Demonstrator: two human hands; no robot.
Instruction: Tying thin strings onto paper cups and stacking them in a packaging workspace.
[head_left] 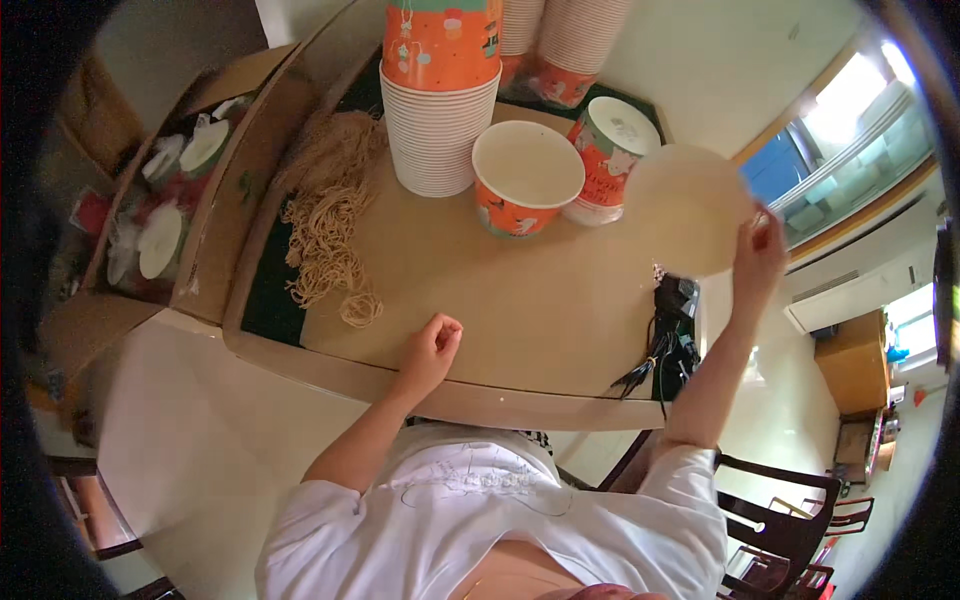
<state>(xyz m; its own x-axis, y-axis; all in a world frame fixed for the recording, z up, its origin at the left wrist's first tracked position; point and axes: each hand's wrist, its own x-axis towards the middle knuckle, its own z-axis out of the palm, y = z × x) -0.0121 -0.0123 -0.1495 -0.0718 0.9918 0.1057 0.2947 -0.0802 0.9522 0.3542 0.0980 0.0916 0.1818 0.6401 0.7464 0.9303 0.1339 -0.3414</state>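
One round lid (685,208) is pinched at its edge by the right hand (757,262), raised beside the open cup (526,176); the left hand (430,345) is rested on the tabletop (520,310), fingers curled empty.

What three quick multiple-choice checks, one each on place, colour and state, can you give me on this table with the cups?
1. Where does the pile of noodles lie? A left of the tall cup stack B right of it C on the floor
2. The open cup is outside: A blue B orange C black
3. The right hand: A empty B holds a round lid C rests on the table

A: noodles sit at the stack's left.
B: its wall is orange.
B: fingers pinch the lid's edge in the air; the left hand rests curled on the table.
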